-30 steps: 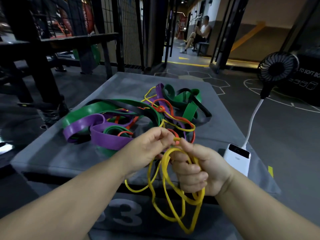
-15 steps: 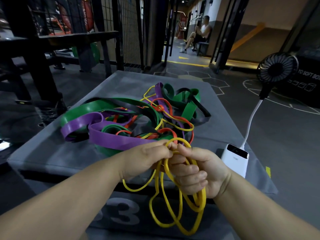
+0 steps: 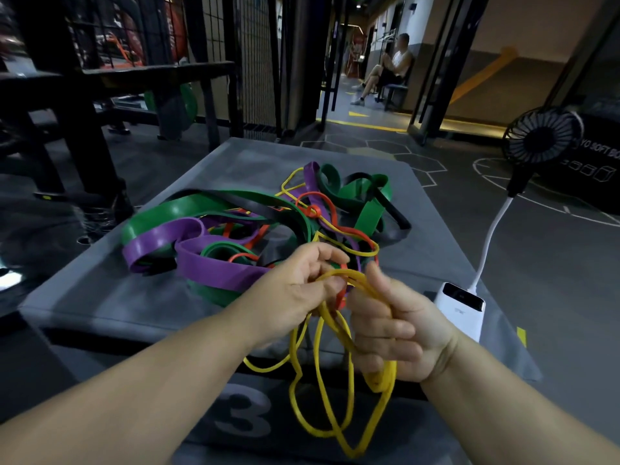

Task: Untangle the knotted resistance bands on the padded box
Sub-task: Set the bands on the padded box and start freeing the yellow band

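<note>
A tangle of resistance bands lies on the grey padded box [image 3: 100, 297]: wide green bands [image 3: 365, 213], purple bands [image 3: 214, 266], a black band [image 3: 396, 226], thin orange bands [image 3: 330, 209] and thin yellow bands [image 3: 322, 394]. Near the box's front edge, my left hand [image 3: 295, 290] pinches a yellow strand where it meets an orange one. My right hand [image 3: 392, 330] grips a bundle of yellow loops in its curled fingers. These loops hang down over the box's front face.
A white power bank [image 3: 461, 307] lies at the box's right edge, its white cable rising to a small black fan [image 3: 540, 135]. Black metal racks and a mesh cage stand at left. A person sits on a bench far down the corridor.
Both hands have drawn closer to me with the yellow loops. My left fingers have shifted on the strand near the orange band. The hanging loops swing lower.
</note>
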`<control>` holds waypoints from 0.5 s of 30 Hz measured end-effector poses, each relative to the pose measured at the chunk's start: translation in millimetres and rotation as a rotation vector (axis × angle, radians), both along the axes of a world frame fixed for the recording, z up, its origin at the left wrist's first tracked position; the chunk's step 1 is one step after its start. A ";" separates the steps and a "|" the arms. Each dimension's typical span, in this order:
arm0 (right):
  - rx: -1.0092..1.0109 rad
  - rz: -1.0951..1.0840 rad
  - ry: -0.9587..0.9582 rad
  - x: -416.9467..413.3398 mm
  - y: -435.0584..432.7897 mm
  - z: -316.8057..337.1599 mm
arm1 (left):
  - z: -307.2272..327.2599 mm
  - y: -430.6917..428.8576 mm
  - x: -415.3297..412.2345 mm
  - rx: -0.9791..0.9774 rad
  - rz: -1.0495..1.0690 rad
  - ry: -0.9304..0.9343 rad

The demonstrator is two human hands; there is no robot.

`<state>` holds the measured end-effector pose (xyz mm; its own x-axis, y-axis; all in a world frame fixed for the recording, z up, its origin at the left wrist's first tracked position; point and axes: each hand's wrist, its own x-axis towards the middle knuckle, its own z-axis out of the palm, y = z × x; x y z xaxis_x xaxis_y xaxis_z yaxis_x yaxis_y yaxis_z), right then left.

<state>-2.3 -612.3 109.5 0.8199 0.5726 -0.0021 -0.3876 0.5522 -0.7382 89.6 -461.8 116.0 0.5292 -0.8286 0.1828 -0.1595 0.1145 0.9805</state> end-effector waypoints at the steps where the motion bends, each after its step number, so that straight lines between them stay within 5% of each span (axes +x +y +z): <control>1: 0.061 0.023 -0.044 -0.7 -0.3 3.4 | -0.6 -0.1 0.3 0.015 -0.050 0.021; 5: 0.193 0.016 -0.131 -3.2 -5.2 12.2 | -9.0 -2.7 -3.1 0.080 -0.183 -0.068; 11: 0.359 -0.209 -0.149 -1.1 -11.4 16.0 | -19.9 -14.4 -16.6 0.174 -0.144 0.043; 15: 0.434 -0.413 -0.186 -1.4 -36.6 26.7 | -25.3 -15.3 -19.8 0.429 -0.231 -0.022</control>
<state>-3.8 -648.9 136.3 0.9381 0.1253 0.3230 0.0349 0.8934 -0.4478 69.7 -477.0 90.6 0.3226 -0.9269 -0.1919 -0.1991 -0.2647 0.9436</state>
